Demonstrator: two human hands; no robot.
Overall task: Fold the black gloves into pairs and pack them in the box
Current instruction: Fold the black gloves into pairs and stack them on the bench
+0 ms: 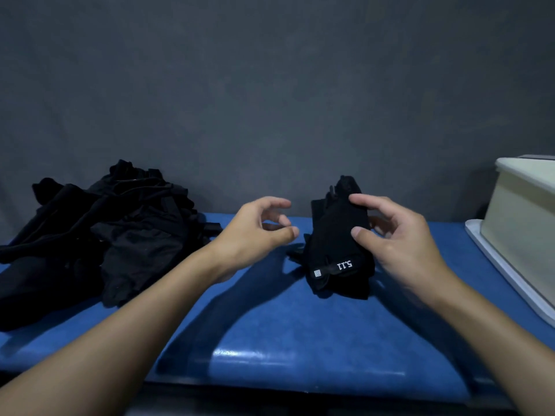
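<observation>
**Blue worktop, one glove bundle ready for the box**

Blue padded worktop (285, 340) runs left to right under a dark grey backdrop (270, 85). From the head view, the right hand (399, 241) pinches a glove bundle (336, 244) between thumb and fingers. It holds the bundle upright at centre right, low over the worktop, with white "5.11" lettering showing near its lower end. The left hand (255, 232) hovers just beside it, fingers loosely curled, holding nothing. A pile of black gloves (105, 235) lies at the far left. The box (522, 223), pale and set on a white tray (510, 274), stands at the right edge.

The pair looks folded, so packing seems to be the step in hand. The next move calls for carrying the bundle right, over the box wall, and setting it down without letting it unfold.

The box is cut off by the frame and its inside is hidden. Whether the bundle holds two gloves is hard to tell, and the dark pile cannot be counted.
</observation>
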